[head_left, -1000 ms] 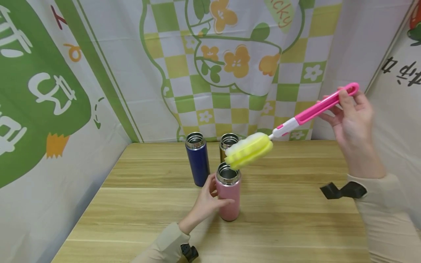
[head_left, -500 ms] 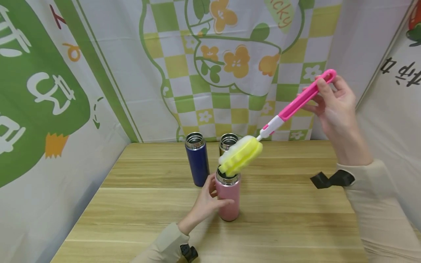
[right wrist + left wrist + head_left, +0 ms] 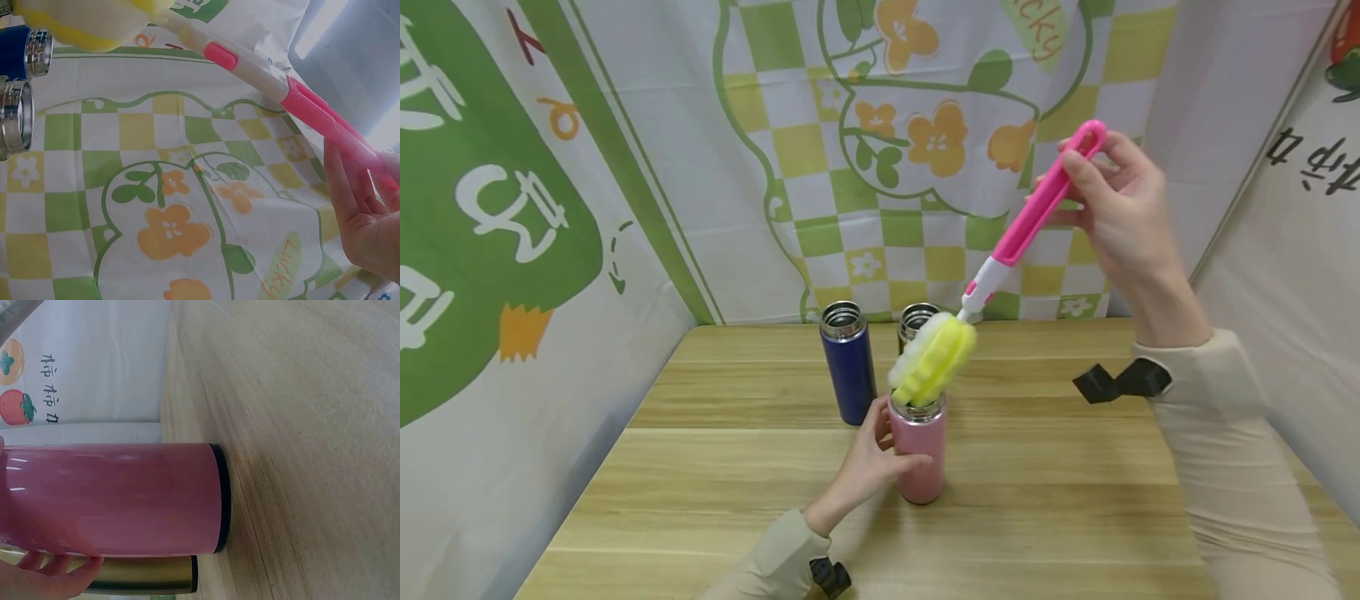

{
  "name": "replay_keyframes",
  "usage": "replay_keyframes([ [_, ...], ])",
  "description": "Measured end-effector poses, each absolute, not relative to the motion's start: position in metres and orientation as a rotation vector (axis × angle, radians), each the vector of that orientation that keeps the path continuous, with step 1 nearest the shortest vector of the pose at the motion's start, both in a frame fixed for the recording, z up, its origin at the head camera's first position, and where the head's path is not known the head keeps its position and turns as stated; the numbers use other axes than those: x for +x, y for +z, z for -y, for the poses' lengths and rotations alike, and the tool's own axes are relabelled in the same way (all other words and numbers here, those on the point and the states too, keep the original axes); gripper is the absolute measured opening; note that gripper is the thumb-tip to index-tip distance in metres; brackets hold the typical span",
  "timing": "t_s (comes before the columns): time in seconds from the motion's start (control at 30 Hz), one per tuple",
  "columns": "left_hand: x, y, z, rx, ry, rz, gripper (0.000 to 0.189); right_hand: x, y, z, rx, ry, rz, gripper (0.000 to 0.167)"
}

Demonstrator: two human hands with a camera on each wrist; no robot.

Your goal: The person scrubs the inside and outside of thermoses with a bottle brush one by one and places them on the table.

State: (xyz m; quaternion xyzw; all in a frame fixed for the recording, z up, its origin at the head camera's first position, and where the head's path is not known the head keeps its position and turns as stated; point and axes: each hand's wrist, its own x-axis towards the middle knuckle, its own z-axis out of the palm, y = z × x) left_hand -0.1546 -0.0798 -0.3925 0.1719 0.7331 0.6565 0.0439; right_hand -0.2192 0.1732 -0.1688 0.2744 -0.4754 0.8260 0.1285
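Observation:
A pink bottle (image 3: pixel 921 458) stands upright and uncapped on the table, and my left hand (image 3: pixel 868 462) grips its side. In the left wrist view the fingers (image 3: pixel 78 578) curl against the bottle's wall. My right hand (image 3: pixel 1120 204) pinches the upper end of the pink handle of a bottle brush (image 3: pixel 1033 208). The brush slants down to the left. Its yellow and white sponge head (image 3: pixel 936 358) has its tip at the pink bottle's mouth; whether the tip is inside the rim is hard to tell.
A blue bottle (image 3: pixel 850 367) stands uncapped behind and to the left. Partly hidden behind the sponge is a gold bottle (image 3: pixel 147 574), also uncapped. The wooden table (image 3: pixel 737 467) ends at a printed curtain (image 3: pixel 940 242) at the back.
My right hand has moved left and up, tilting the brush steeper. The sponge tip has come down to the pink bottle's mouth. My left hand and the bottles have stayed put.

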Motion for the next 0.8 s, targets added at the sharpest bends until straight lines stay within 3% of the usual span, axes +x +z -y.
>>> replay_keyframes([
  [0.8,-0.156,-0.393,0.079,0.523,1.994,-2.278,0.072,-0.216,-0.172,-0.142,0.887,2.181,1.563,0.025],
])
